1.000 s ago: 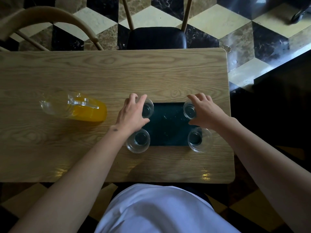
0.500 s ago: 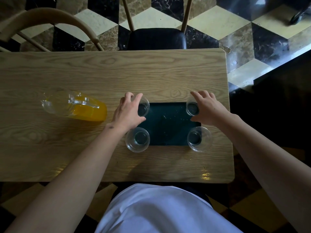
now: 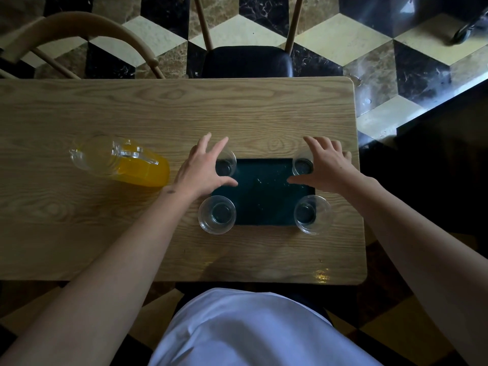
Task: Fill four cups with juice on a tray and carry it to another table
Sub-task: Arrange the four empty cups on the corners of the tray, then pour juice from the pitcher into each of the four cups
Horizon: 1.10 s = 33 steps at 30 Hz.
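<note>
Both hands have let go of the far cups since half a second ago: left hand (image 3: 202, 167) and right hand (image 3: 326, 165) now hover with fingers spread and released, grasping nothing, where before they wrapped the far-left cup (image 3: 226, 163) and far-right cup (image 3: 303, 163). Likely cup placement is done; all four sit at the tray (image 3: 264, 191) corners, near-left cup (image 3: 217, 214) and near-right cup (image 3: 313, 214) untouched, all empty. Pouring not yet begun. Jug (image 3: 118, 161) of orange juice stands well left on the table (image 3: 158, 107).

Hard to tell: hands cover part of the far cups; whether fingertips graze the rims is unclear. Tray is dark, its rim barely readable. The other table is not in view.
</note>
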### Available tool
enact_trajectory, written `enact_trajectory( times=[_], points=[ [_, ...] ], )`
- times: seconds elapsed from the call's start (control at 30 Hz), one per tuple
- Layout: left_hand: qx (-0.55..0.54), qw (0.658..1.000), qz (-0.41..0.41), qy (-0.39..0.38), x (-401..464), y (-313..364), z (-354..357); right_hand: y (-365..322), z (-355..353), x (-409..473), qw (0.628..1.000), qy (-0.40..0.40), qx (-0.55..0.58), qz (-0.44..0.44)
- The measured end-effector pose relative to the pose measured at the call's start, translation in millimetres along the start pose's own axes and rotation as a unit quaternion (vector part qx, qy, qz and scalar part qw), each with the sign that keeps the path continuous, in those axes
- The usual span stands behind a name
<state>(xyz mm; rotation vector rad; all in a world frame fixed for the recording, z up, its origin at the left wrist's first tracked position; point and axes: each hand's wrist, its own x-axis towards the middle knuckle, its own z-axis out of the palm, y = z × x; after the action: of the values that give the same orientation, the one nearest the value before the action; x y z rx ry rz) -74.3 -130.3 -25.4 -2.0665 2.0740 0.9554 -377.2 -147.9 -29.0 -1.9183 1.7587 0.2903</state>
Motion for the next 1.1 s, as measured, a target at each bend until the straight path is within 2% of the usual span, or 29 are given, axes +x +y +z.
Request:
enact_trajectory(
  times=[0.1,0.2,0.33,0.4,0.5,0.63,0.7,0.8,0.87,0.9,0.93,1.0,1.1],
  points=[
    [-0.032,0.998,0.021,0.046,-6.4,1.9,-12.0,-3.0,-2.6,-8.5,0.998,0.06,0.032,0.011],
    [-0.059,0.982,0.056,0.169,-19.4,6.8,-24.2,-12.8,-6.3,-17.7,0.989,0.123,0.078,0.008],
    [-0.121,0.94,0.067,0.311,-44.5,-3.3,-29.4,-40.9,0.9,-35.0,0.981,0.158,0.102,-0.043],
    [-0.176,0.916,0.059,0.356,-66.6,-8.7,-23.2,-61.1,9.4,-45.7,0.978,0.159,0.115,-0.074],
    [-0.232,0.894,0.023,0.383,-106.2,-18.7,-5.1,-97.1,26.4,-61.4,0.972,0.132,0.149,-0.124],
    [-0.287,0.859,-0.096,0.412,-145.2,-52.2,17.4,-150.5,44.8,-71.0,0.962,0.046,0.207,-0.172],
    [-0.356,0.819,-0.177,0.414,-154.0,-70.5,15.1,-176.4,45.8,-66.2,0.952,0.026,0.243,-0.182],
    [-0.486,0.717,-0.282,0.413,-141.1,-108.6,6.4,-214.6,38.6,-51.0,0.939,0.021,0.29,-0.184],
    [-0.611,0.63,-0.312,0.364,-121.3,-132.9,-5.6,-237.2,32.9,-38.7,0.933,0.03,0.314,-0.176],
    [-0.66,0.596,-0.317,0.33,-110.8,-143.8,-10.8,-247.5,30.9,-33.1,0.931,0.038,0.319,-0.174],
    [-0.693,0.576,-0.312,0.301,-101.2,-150.8,-15.9,-256.5,30.3,-27.8,0.931,0.046,0.318,-0.173],
    [-0.714,0.583,-0.285,0.261,-86.8,-159.1,-23.3,-271.6,31.1,-18.3,0.934,0.047,0.309,-0.171],
    [-0.712,0.616,-0.249,0.229,-75.2,-161.3,-30.1,-290.2,28.0,-8.3,0.935,0.012,0.315,-0.164]
  ],
)
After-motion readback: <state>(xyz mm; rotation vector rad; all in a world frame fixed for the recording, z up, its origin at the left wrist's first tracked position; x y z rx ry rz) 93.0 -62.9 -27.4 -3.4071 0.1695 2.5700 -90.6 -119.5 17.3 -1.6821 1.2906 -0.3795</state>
